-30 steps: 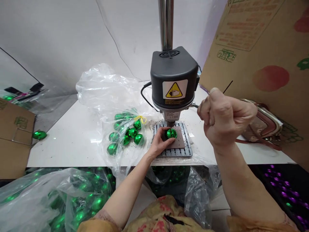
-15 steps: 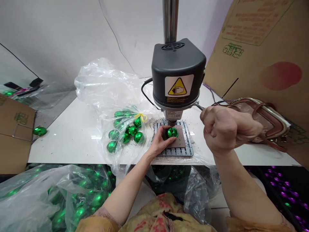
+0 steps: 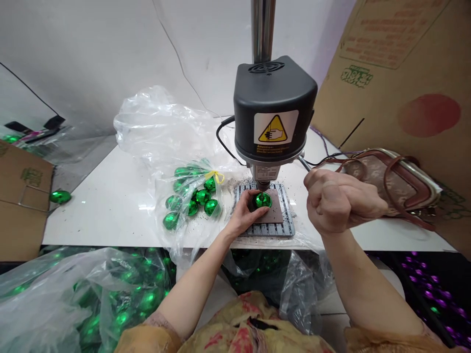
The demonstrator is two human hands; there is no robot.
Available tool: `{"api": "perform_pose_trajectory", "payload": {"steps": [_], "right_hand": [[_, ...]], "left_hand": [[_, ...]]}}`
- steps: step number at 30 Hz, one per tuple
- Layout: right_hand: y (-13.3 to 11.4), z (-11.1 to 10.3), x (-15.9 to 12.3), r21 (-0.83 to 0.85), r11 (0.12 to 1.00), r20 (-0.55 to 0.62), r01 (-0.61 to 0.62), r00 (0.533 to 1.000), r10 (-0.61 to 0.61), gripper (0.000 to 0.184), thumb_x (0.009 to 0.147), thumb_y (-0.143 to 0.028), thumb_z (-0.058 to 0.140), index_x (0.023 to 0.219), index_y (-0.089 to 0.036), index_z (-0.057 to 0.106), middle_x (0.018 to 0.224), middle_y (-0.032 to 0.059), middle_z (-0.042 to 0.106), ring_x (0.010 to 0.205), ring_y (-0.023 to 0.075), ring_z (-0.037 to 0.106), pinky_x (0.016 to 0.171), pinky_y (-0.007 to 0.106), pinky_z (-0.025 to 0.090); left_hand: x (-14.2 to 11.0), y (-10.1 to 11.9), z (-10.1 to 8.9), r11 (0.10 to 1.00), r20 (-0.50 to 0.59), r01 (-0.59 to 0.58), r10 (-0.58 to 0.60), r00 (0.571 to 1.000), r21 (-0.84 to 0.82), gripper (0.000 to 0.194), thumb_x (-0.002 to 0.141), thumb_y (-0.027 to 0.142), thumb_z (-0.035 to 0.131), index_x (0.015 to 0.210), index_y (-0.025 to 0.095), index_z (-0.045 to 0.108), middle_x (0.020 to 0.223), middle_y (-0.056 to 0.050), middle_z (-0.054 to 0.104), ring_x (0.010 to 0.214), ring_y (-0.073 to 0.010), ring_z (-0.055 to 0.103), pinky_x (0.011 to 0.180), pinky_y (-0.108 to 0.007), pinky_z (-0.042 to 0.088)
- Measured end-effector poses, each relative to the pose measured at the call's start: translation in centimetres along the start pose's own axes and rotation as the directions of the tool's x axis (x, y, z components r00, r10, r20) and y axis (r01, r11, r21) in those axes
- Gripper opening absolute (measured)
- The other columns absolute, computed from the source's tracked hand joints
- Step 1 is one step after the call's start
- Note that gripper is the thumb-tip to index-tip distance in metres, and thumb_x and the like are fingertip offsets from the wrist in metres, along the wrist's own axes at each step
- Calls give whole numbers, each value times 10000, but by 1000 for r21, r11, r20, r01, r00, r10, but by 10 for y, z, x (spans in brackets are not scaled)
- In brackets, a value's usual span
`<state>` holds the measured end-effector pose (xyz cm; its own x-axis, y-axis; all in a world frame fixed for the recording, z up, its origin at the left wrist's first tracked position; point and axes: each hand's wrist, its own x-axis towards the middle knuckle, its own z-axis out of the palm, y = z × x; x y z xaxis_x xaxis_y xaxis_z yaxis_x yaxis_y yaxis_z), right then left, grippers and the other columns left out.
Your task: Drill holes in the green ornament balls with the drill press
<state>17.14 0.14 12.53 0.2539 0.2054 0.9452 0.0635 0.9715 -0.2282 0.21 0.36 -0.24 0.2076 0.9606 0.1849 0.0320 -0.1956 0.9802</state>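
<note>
One shiny green faceted bauble (image 3: 263, 200) sits on the ribbed metal plate (image 3: 285, 226) under the drill (image 3: 274, 113), pinched by left hand (image 3: 243, 215) fingers. Right hand (image 3: 336, 201) is fisted tight around the thin lever (image 3: 303, 163). More glossy baubles lie in a crinkly clear bag (image 3: 191, 198) on the white surface (image 3: 106, 206).

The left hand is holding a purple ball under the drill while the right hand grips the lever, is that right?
Not quite: the ball is green, not purple, as the head view shows. The left hand does hold it under the drill while the right hand grips the lever.

A shiny green faceted bauble (image 3: 263, 200) sits on the ribbed drill base (image 3: 285, 226), apparently right under the bit.
</note>
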Motion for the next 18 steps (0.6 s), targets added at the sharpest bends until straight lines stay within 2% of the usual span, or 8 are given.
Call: {"api": "perform_pose_trajectory", "payload": {"steps": [6,9,10,11,13,16,18], "right_hand": [[1,1,-8,14,999,-7,43,999,-42,436,758,-104,561,487,-160,224,410,-49,258,371,48,267,413,280,237],[-10,8,12,-37,993,-57,-115,992,112,512,800,-165,587,456,-154,207,400,-42,267,370,44,267,411,279,223],[-14,12,22,-57,974,-61,-221,974,218,537,812,-213,605,445,-159,217,404,-36,305,372,49,289,414,285,221],[-17,16,34,-51,952,-124,-301,948,293,538,822,-238,614,430,-164,253,392,-39,292,357,47,266,407,287,178],[-20,24,55,-54,936,-149,-347,930,336,476,824,-230,625,429,-178,365,382,-36,331,352,62,284,415,301,162],[-17,33,74,-24,924,-149,-381,916,374,452,826,-215,617,437,-194,389,383,-40,324,341,63,263,419,309,158],[-13,35,77,-41,930,-154,-365,922,356,456,838,-206,596,446,-204,364,383,-42,305,342,64,257,422,310,167]], "left_hand": [[-1,1,0,1000,4,7,-7,1000,-7,523,761,416,803,1139,188,524,1164,-86,638,1115,-232,606,994,-387,463],[0,0,1,1000,-3,9,-9,1000,3,526,757,421,804,1145,189,534,1147,-81,645,1092,-228,612,980,-382,468],[1,1,2,1000,-11,13,-13,1000,12,525,755,421,804,1145,191,539,1126,-76,650,1074,-226,616,968,-378,473],[1,2,2,1000,-26,17,-17,1000,24,518,754,419,805,1140,191,545,1101,-71,654,1054,-224,621,953,-375,477],[-2,8,3,998,-69,12,-7,998,64,492,757,406,801,1126,191,556,1070,-68,658,1026,-224,627,931,-369,484],[-21,21,0,977,-176,-54,92,980,208,421,777,376,784,1095,200,572,1069,-71,651,1019,-224,630,912,-358,489],[-46,30,-3,936,-181,-154,219,959,317,400,785,357,778,1093,212,567,1083,-76,642,1032,-227,630,897,-348,496]]}}
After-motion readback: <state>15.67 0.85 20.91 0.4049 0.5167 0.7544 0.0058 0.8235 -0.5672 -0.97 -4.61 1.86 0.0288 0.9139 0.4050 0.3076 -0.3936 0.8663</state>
